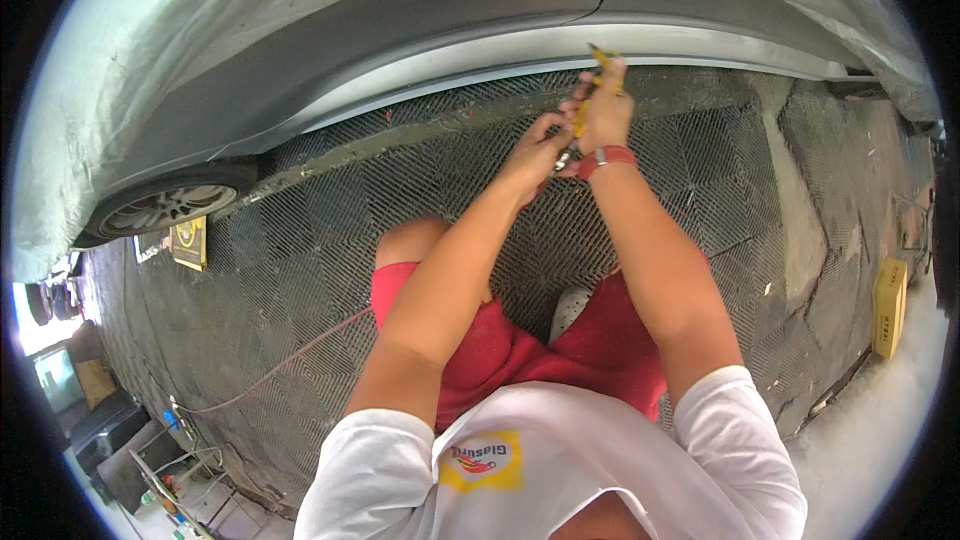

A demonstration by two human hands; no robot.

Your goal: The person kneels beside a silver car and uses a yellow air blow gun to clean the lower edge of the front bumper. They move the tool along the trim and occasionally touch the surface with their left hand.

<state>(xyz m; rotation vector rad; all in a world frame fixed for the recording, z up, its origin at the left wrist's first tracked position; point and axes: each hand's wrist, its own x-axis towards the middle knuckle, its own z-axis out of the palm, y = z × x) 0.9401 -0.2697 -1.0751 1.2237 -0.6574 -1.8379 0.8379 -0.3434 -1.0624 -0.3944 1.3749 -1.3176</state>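
My right hand [605, 118] is wrapped round a slim yellow air tool [580, 122], whose dark, pointed end sticks up past my fingers towards the car's sill. Just below it, my left hand [537, 153] is closed at the metal hose fitting [563, 159] on the tool's lower end. The exact kind of tool is hidden by my fingers. Beyond both hands runs the pale grey side sill [450, 62] of a car, under its darker grey body panel [310, 65]. The tool's tip appears in front of the sill; whether they touch I cannot tell.
Translucent sheeting [85, 130] drapes over the car, whose wheel [170, 208] stands at left. A yellow panel [189, 243] is beside it. A thin reddish hose [275, 377] crosses the ribbed floor mat [310, 290]. At right stands a yellow box [889, 310].
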